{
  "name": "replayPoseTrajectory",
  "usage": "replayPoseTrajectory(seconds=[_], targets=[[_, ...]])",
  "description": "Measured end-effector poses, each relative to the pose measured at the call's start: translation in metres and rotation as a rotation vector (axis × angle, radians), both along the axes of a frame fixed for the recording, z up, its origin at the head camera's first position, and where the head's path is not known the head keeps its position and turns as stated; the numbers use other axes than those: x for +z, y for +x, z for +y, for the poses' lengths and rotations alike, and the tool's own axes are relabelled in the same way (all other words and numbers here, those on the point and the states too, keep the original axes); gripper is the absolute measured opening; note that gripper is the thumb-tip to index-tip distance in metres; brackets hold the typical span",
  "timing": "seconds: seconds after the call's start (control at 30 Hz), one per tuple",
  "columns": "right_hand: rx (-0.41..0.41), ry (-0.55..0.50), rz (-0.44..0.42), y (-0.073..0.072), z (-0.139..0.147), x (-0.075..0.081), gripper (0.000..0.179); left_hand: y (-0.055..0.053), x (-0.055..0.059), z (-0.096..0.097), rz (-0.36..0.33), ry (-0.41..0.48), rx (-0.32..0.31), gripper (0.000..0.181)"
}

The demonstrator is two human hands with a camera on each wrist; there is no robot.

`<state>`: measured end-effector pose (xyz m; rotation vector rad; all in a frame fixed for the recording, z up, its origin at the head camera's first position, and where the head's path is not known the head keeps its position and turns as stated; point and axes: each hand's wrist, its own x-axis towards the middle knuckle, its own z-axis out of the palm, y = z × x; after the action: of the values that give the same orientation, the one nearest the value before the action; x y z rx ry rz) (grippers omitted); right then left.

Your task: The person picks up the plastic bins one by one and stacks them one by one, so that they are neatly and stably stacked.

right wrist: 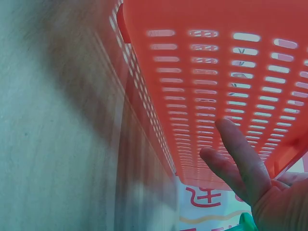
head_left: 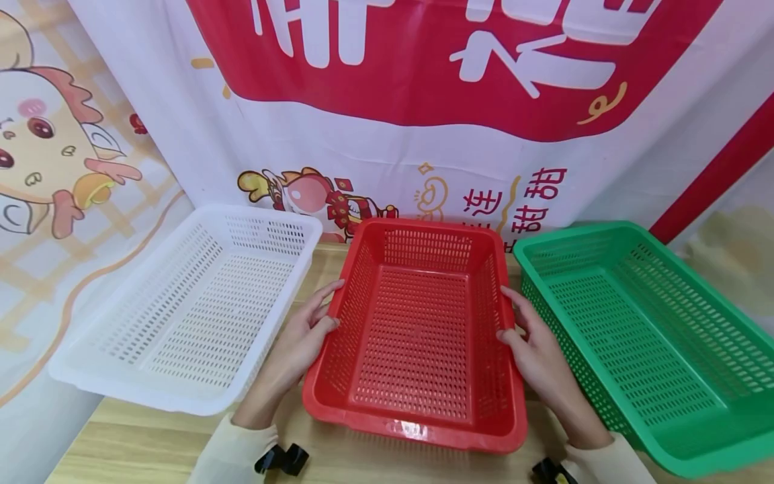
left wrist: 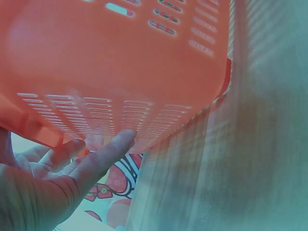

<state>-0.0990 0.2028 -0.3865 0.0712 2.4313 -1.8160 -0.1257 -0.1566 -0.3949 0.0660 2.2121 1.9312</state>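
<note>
A red plastic basket (head_left: 417,430) with slotted walls and floor is in the middle of the head view, with nothing inside. My left hand (head_left: 300,343) holds its left rim, thumb at the top edge. On the opposite side, my right hand (head_left: 535,349) grips the right rim the same way. Both wrist views look at the basket's outer walls from low down; fingers of the left hand (left wrist: 62,178) and of the right hand (right wrist: 255,178) lie against the slotted sides. Whether the base touches the tabletop is hard to tell.
To the left stands a white slotted basket (head_left: 181,402), and to the right a green one (head_left: 605,349), its near wall close to my right forearm. All are at a wooden table (head_left: 139,437). A printed red and white cloth (head_left: 375,144) hangs behind.
</note>
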Motion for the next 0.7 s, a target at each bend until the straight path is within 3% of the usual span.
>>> replayPoseTrajectory(seconds=[0.4, 0.7], targets=[[-0.018, 0.067, 0.038, 0.0, -0.002, 0.009, 0.07, 0.007, 0.014, 0.002, 0.024, 0.002, 0.038, 0.068], [-0.008, 0.081, 0.094, 0.002, -0.004, 0.024, 0.065, 0.014, 0.034, -0.001, 0.039, -0.01, 0.04, 0.064]])
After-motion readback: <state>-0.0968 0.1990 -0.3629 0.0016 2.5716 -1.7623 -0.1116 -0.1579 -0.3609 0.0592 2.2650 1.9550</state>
